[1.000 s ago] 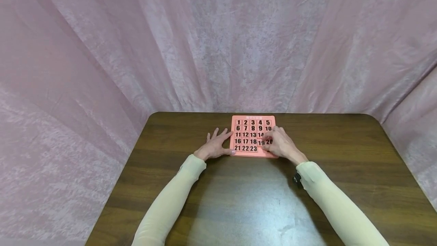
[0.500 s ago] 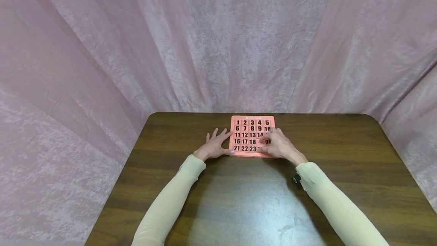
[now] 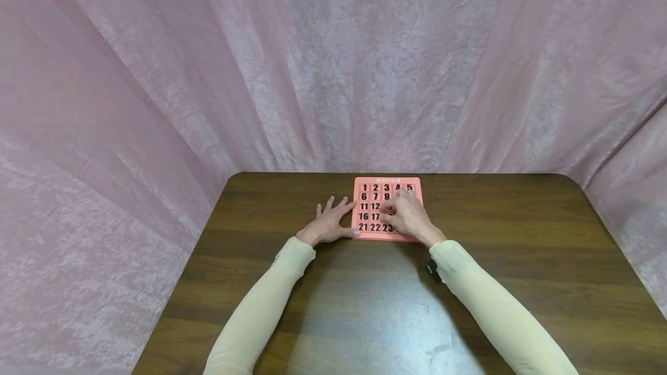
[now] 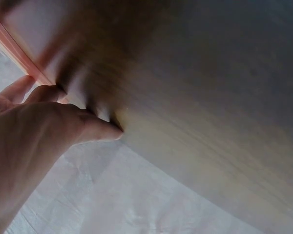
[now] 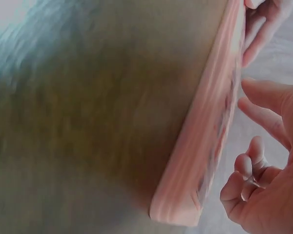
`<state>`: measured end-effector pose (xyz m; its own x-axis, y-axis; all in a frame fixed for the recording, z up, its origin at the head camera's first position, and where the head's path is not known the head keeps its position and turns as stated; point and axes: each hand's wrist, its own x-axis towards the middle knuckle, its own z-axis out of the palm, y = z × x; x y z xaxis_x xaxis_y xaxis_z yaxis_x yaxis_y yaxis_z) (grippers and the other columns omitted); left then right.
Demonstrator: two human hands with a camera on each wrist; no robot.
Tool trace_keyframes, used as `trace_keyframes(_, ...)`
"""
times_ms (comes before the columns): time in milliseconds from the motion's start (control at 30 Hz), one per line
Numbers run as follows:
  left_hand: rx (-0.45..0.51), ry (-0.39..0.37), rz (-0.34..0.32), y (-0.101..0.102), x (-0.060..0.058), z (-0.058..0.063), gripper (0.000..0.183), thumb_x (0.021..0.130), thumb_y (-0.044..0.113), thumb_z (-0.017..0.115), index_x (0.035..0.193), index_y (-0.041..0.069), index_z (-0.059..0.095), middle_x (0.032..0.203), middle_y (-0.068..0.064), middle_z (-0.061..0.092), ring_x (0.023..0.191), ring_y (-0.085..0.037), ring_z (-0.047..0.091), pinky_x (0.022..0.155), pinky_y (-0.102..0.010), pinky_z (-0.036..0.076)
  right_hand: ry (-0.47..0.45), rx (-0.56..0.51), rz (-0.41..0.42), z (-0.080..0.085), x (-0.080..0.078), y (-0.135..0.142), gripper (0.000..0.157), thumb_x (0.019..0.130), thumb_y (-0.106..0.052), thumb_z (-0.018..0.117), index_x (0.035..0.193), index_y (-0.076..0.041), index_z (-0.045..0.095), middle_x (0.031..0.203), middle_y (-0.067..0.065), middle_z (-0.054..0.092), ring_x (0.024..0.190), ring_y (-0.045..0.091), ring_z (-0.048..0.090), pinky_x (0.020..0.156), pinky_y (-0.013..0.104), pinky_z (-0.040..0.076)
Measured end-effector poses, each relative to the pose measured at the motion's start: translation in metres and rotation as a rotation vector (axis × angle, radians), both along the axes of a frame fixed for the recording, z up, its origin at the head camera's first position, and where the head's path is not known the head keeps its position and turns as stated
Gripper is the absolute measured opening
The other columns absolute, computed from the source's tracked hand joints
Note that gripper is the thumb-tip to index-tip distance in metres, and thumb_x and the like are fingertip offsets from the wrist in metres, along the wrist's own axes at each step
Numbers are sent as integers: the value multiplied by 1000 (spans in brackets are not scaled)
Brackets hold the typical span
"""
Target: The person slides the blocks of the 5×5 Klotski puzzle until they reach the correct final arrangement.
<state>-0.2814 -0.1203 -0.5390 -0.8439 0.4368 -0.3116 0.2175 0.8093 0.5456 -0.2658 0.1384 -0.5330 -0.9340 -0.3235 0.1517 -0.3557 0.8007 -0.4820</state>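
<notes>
A flat pink sliding number puzzle (image 3: pixel 385 180) lies near the table's far edge, its black-numbered tiles in rows. My left hand (image 3: pixel 327 223) has its fingers spread, index fingertip and thumb touching the puzzle's left side. Over the middle of the puzzle, my right hand (image 3: pixel 411 216) pinches with thumb and index finger at a number tile in the third column, around where 13 and 18 sit. That hand hides most of the lower right tiles. The right wrist view has the thumb (image 5: pixel 263 92) and index finger right at the puzzle's face, other fingers curled back.
The dark wooden table (image 3: pixel 500 219) stretches out on both sides and in front of the puzzle, with a bright glare near the front. Pink velvet curtains (image 3: pixel 365 74) hang behind and beside it. A black device (image 3: pixel 432 269) sits at the right wrist.
My right hand has shifted left across the puzzle, from the fourth column to the third. Tile 19, seen askew a second ago, is covered. The left hand stays put.
</notes>
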Motion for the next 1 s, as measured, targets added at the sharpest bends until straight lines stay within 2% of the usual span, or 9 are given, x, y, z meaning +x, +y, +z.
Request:
trace_keyframes(367, 17, -1, -5, -3, -10, -14, 94, 99, 51, 78, 175, 30, 27, 187, -6, 11, 174, -37, -11, 136, -68, -12, 1, 27, -25, -1, -1, -6, 11, 91, -21, 86, 97, -13, 88, 105, 12, 77, 106, 32, 62, 99, 52, 48)
trace_keyframes(500, 12, -13, -4, -4, -14, -21, 96, 98, 54, 79, 175, 32, 26, 187, -2, 10, 174, -36, -12, 136, -67, -13, -7, 36, -54, -2, 0, -9, 8, 89, -20, 85, 93, -14, 87, 106, 13, 74, 106, 34, 62, 96, 52, 51)
trace_keyframes(533, 7, -17, -3, -4, -14, -21, 96, 98, 54, 79, 175, 33, 26, 187, -2, 9, 174, -35, -13, 136, -67, -13, -17, 27, -69, -8, -4, -8, 7, 88, -21, 84, 92, -15, 86, 106, 13, 74, 107, 34, 62, 94, 51, 51)
trace_keyframes(733, 1, 2, -12, -2, -10, -16, 95, 99, 50, 79, 176, 30, 27, 187, -6, 10, 174, -37, -11, 136, -67, -12, -76, 23, -135, -6, -4, -9, 12, 85, -20, 83, 95, -14, 85, 114, 14, 75, 116, 41, 61, 97, 56, 53)
trace_keyframes(767, 5, 4, -13, -2, -11, -16, 95, 99, 50, 79, 176, 30, 27, 186, -7, 11, 174, -38, -11, 136, -68, -11, -78, 30, -138, 0, 0, -10, 13, 85, -19, 83, 97, -13, 85, 115, 16, 75, 117, 42, 62, 98, 57, 53)
trace_keyframes(1000, 25, 3, -6, -5, -13, -20, 95, 98, 51, 80, 175, 30, 27, 186, -6, 11, 174, -37, -11, 136, -68, -11, -66, -17, -143, -2, 0, -4, 15, 84, -16, 81, 96, -9, 84, 110, 16, 77, 118, 41, 62, 100, 63, 50)
